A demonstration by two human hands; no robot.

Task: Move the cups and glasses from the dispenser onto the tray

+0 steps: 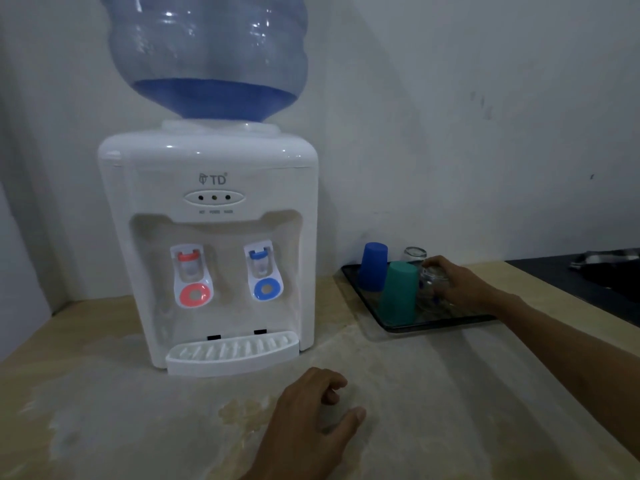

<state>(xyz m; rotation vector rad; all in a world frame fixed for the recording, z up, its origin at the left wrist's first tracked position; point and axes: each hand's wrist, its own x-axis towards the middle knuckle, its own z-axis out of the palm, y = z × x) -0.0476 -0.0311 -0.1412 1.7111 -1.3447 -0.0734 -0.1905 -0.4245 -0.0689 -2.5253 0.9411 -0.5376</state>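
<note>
A white water dispenser [211, 244] stands on a pale counter [138, 420], its blue bottle [207, 53] cut off at the top edge. Its drip tray [232, 353] holds nothing. To the right, a dark tray [446, 322] carries an upside-down blue cup [372, 266], an upside-down teal cup [398, 292] and a clear glass [414, 253] at the back, partly hidden. The right hand [453, 280] wraps around a second clear glass [431, 289] on the tray; the glass is blurred and hard to outline. The left hand [311, 417] rests loosely curled on the counter, holding nothing. A dark surface at far right is cut off.
</note>
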